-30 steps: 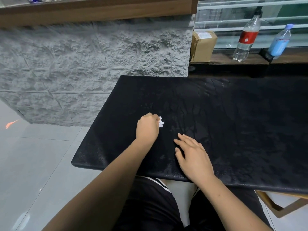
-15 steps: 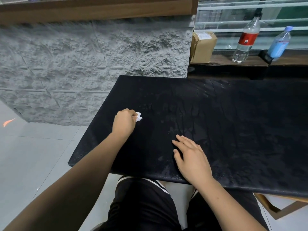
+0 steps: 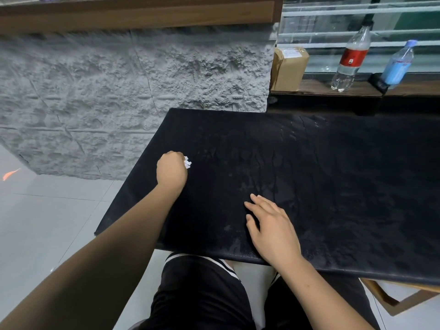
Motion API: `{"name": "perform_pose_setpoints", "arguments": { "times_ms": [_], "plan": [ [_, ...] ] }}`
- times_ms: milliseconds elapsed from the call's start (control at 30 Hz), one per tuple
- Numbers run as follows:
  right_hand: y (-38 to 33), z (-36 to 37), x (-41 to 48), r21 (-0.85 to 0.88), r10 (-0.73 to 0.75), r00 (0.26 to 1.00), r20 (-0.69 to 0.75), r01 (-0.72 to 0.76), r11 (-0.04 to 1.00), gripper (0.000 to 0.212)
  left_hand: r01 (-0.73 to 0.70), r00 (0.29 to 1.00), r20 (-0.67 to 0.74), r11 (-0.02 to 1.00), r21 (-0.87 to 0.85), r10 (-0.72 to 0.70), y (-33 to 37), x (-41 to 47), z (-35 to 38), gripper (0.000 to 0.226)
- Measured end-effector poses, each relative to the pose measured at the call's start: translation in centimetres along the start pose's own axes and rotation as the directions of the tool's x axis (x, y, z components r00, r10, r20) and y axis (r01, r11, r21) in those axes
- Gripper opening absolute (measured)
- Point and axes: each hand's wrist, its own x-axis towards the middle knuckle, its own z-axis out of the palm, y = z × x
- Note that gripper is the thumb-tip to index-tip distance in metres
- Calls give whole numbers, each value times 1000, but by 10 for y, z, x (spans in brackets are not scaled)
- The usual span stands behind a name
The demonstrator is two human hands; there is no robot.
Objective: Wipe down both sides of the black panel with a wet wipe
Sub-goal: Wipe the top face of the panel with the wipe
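The panel [image 3: 309, 175] lies flat, one face up, its near edge over the person's lap [image 3: 202, 289] and its far edge by a wooden ledge [image 3: 333, 90]. The left hand [image 3: 171, 170] is curled tight round a balled wipe [image 3: 187, 161], which pokes out white at the knuckles and bears on the panel close to its left edge. The right hand [image 3: 273, 231] lies flat, fingers spread, near the middle of the panel's near edge, bracing it.

The step looks to be wiping the upper face. Pale dusty streaks show across the panel's middle and right, so much seems left. The wipe would cover more if opened out. Straight, overlapping passes from the panel's left edge rightward, under even pressure, should serve best, with the bracing hand lifted clear ahead of each pass. Whether the underside is done cannot be told.
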Motion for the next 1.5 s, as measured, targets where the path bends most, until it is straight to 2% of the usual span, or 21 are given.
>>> {"name": "perform_pose_setpoints", "arguments": {
  "times_ms": [433, 600, 767, 900, 1167, 1367, 1500],
  "plan": [
    [1, 3, 1, -4, -15, 1000, -19, 15, 1000, 39, -139, 990, 16, 987, -81, 141, 90, -30, 24, 19],
    [1, 1, 3, -1, -23, 1000, -6, 23, 1000, 39, -175, 983, 35, 976, -133, 181, 90, -29, 25, 20],
    [2, -10, 14, -56, -60, 996, 73, 64, 996, 40, -195, 978, 46, 971, -137, 203, 85, -26, 26, 21],
    [4, -32, 49, -109, -74, 990, 119, 87, 990, 39, -194, 977, 62, 969, -153, 205, 85, -23, 25, 22],
    [29, -47, 143, -112, -53, 994, 94, 64, 992, 33, -209, 974, 50, 966, -151, 219, 82, -22, 27, 20],
    [56, -30, 200, -59, -42, 991, 125, 49, 997, 41, -214, 974, 42, 964, -158, 223, 80, -20, 31, 20],
    [72, -20, 232, -128, -46, 992, 118, 61, 990, 52, -229, 970, 54, 965, -129, 237, 80, -17, 33, 22]
  ]
}}
